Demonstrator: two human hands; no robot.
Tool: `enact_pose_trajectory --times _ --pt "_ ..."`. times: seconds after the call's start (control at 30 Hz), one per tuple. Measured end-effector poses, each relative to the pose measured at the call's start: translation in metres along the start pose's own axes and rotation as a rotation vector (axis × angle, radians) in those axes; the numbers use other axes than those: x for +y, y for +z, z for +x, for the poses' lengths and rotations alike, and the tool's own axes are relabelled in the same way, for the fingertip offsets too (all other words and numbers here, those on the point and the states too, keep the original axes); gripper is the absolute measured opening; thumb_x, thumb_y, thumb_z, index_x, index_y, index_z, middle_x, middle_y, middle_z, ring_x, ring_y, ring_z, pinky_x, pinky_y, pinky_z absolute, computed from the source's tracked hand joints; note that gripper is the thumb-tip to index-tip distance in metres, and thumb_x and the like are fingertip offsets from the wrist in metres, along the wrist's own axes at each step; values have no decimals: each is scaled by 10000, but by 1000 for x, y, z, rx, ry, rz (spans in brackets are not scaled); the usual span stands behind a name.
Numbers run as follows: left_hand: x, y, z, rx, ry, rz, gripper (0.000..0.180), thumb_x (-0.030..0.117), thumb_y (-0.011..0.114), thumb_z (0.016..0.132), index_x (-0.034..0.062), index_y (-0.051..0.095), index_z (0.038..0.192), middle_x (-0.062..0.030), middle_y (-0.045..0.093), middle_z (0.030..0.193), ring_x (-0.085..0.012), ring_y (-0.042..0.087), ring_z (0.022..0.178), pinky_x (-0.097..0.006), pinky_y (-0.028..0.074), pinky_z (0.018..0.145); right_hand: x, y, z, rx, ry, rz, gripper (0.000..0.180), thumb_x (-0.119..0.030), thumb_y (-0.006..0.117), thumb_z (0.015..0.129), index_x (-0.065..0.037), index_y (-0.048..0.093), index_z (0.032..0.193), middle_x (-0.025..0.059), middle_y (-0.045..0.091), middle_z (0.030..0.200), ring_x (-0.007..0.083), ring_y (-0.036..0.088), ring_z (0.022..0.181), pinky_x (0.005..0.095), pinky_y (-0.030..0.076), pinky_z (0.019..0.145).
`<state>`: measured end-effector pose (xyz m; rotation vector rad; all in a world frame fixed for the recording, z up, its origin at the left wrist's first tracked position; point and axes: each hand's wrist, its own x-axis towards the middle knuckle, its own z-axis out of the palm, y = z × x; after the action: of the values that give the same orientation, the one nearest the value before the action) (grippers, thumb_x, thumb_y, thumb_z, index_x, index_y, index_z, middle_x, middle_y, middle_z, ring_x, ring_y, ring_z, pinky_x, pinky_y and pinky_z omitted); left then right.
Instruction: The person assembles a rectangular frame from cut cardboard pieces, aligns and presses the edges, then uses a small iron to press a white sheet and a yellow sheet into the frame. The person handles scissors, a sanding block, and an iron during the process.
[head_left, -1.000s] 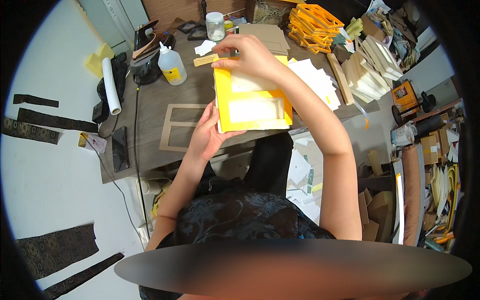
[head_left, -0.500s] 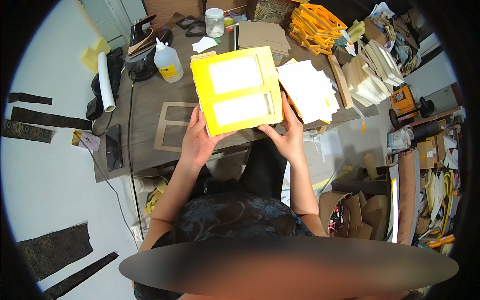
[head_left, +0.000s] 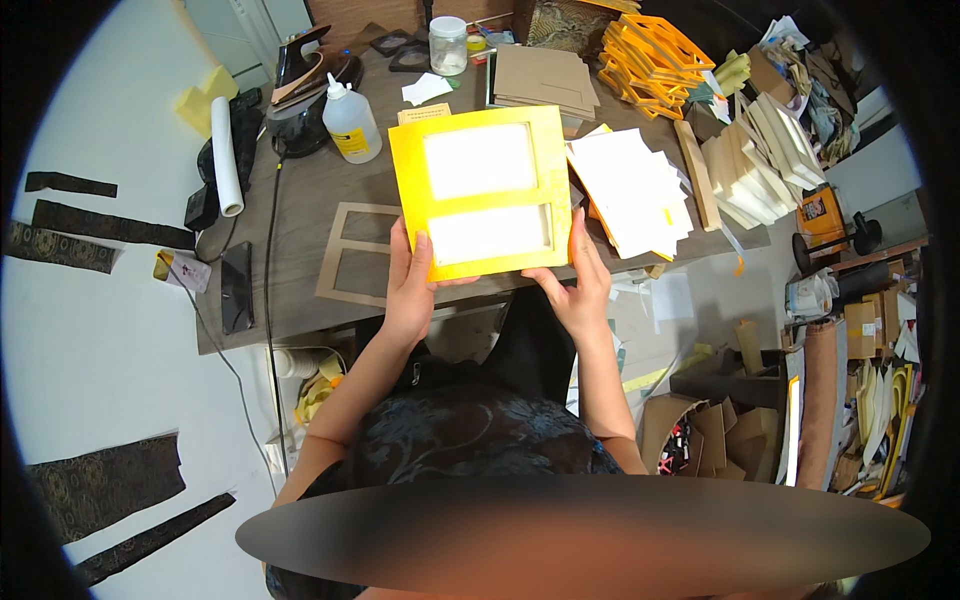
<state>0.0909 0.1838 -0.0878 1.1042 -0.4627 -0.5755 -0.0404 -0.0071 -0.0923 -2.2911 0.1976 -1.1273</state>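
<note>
Both my hands hold up a square yellow frame (head_left: 411, 160) with two rectangular openings, bright white showing inside them. My left hand (head_left: 411, 292) grips its lower left corner, thumb on the front face and fingers behind. At the lower right corner, my right hand (head_left: 583, 290) has its thumb by the bottom edge and its fingers along the side. On the table to the left lies a flat brown cardboard frame (head_left: 335, 245) of similar layout, partly hidden by my left hand. A stack of white sheets with orange edges (head_left: 630, 190) sits right of the yellow frame.
Farther back on the table (head_left: 290, 215) are a glue bottle (head_left: 352, 125), an iron (head_left: 300, 115), a lidded jar (head_left: 448, 48), brown boards (head_left: 545, 78) and stacked orange frames (head_left: 655, 60). A phone (head_left: 237, 288) lies at left, a wooden strip (head_left: 697, 175) at right.
The yellow frame now faces me more squarely and stands a little more upright. My hands stay on its lower corners. The whole view has shifted slightly.
</note>
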Motion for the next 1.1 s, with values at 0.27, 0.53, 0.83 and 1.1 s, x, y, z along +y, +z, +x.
enact_pose_trajectory --times 0.27,0.53,0.83,1.1 --pt "10 -31 -19 226 55 -16 566 337 471 1127 132 289 1623 -70 538 1469 -182 571 1291 -378 621 886 -8 28 -7 -117 -32 165 989 -262 932 724 -23 448 1553 237 554 1496 369 589 1347 416 504 1095" --pt "38 -95 -65 472 437 363 560 181 452 1130 94 245 1644 -89 484 1550 -149 503 1347 -325 394 1126 -37 93 -6 -122 130 336 165 -90 674 997 28 749 1084 168 752 1105 283 733 1011 372 562 895" --pt "39 -69 -78 282 520 469 663 53 496 1080 -5 146 1641 -170 412 1581 -220 453 1420 -363 347 1183 -125 104 88 -151 -299 390 218 -40 838 746 -79 803 957 34 677 933 201 626 861 334 520 745" --pt "30 -54 -71 240 488 444 633 70 470 1089 31 171 1645 -150 348 1651 -236 406 1473 -384 308 1214 -103 88 77 -104 -321 301 125 -3 742 812 -57 669 897 68 662 921 271 626 892 374 489 803"
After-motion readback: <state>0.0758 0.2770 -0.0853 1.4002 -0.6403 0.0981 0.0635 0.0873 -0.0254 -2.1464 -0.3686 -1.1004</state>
